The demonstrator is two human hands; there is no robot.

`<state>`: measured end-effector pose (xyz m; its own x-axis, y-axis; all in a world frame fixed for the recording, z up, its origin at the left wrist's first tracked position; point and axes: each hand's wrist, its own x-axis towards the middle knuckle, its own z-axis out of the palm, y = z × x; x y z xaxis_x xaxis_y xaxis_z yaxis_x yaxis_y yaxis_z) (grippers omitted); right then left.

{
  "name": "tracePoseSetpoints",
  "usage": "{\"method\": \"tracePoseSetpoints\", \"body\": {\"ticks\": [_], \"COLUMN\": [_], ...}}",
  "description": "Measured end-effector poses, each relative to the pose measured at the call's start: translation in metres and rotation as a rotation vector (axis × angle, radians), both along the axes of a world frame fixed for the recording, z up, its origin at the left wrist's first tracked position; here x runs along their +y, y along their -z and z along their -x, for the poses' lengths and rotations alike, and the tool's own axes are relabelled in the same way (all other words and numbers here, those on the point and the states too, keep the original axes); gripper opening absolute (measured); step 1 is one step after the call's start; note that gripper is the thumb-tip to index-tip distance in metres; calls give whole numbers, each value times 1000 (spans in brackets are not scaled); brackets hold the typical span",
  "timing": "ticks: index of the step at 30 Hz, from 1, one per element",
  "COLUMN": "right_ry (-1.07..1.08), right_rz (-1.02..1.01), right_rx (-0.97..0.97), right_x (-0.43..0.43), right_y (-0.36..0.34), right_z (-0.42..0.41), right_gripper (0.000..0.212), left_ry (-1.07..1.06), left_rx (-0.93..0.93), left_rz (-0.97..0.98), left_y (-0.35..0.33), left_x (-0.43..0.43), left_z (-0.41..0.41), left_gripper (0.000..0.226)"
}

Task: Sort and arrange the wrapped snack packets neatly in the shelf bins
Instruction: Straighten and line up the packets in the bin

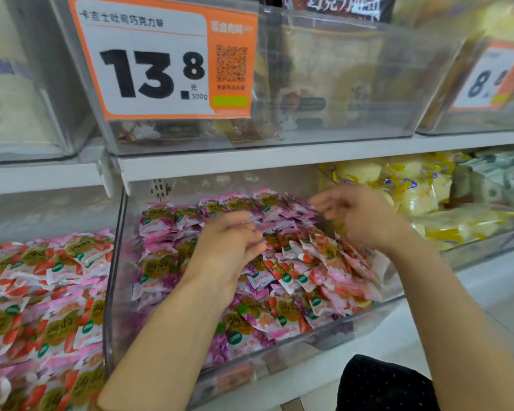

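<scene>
Though behind bin wall [279, 360] — pink packets [294, 280]

Over the snack packets [279, 310] in the clear bin [115, 277], the left hand [229, 250] has bent, blurred fingers; the right hand [359, 216] is spread.

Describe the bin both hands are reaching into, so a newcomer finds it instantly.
Find the orange price tag reading 13.8, then drop below the white shelf edge to the clear bin underneath. It alone mixes purple packets with strawberry-red packets; the left bin holds only strawberry-red, the right bin yellow.
</scene>
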<state>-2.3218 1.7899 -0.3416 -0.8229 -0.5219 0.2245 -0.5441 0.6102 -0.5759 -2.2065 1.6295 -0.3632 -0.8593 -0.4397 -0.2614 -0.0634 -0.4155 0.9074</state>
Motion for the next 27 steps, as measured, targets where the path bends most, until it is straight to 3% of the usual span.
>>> {"method": "tracePoseSetpoints", "body": {"ticks": [6, 8, 12, 15, 18, 21, 27], "right_ry": [77, 84, 173, 177, 176, 194, 203], "right_rz": [-368, -392, -138, 55, 144, 223, 236], "right_rx": [24, 44, 48, -10, -42, -72, -87], "right_x": [34, 32, 33, 33, 30, 30, 29], "right_y": [-1, 3, 9, 16, 20, 22, 27], "right_z": [-27, -33, -30, -25, -24, -22, -23], "right_gripper": [35, 37, 49, 53, 51, 50, 55], "left_ry": [219, 278, 415, 529, 577, 480, 311], "left_rx": [-113, -119, -100, -189, -248, -171, -32], "left_rz": [447, 626, 921, 1197, 1351, 1344, 1032], "left_y": [6, 8, 10, 16, 25, 34, 29], "left_x": [24, 31, 41, 49, 59, 62, 63], "left_z": [13, 17, 35, 55, 66, 69, 64], "left_gripper": [32, 36, 45, 49, 49, 42, 37]}}
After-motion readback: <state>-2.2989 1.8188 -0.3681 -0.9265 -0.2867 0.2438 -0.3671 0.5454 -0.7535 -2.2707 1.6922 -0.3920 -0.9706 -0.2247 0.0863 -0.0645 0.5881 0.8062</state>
